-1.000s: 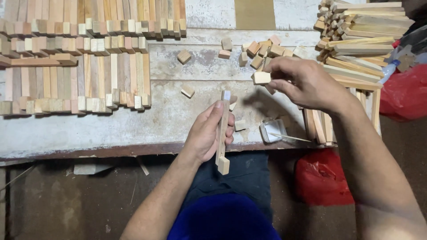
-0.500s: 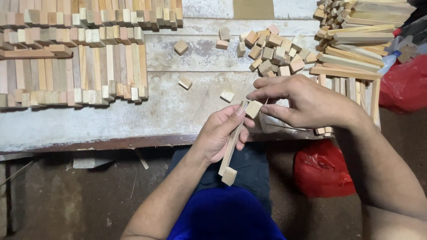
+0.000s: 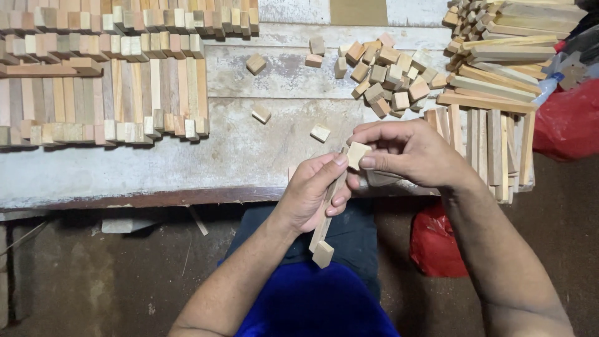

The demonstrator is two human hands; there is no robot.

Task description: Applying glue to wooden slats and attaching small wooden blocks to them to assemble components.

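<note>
Head view: the left hand has its grip closed around a wooden stick, which slants down over the near edge of the table and already carries a small wooden block at its lower end. The right hand pinches a second small block between thumb and fingertips, pressed at the stick's upper end; whether it is fixed there I cannot tell. By my reading, this piece is half made. Left of the stick, on the table, lie rows of finished sticks with blocks at their ends, so much looks done. Beyond the stick sits a heap of loose blocks, and to its right a stack of plain sticks, so plenty is left
</note>
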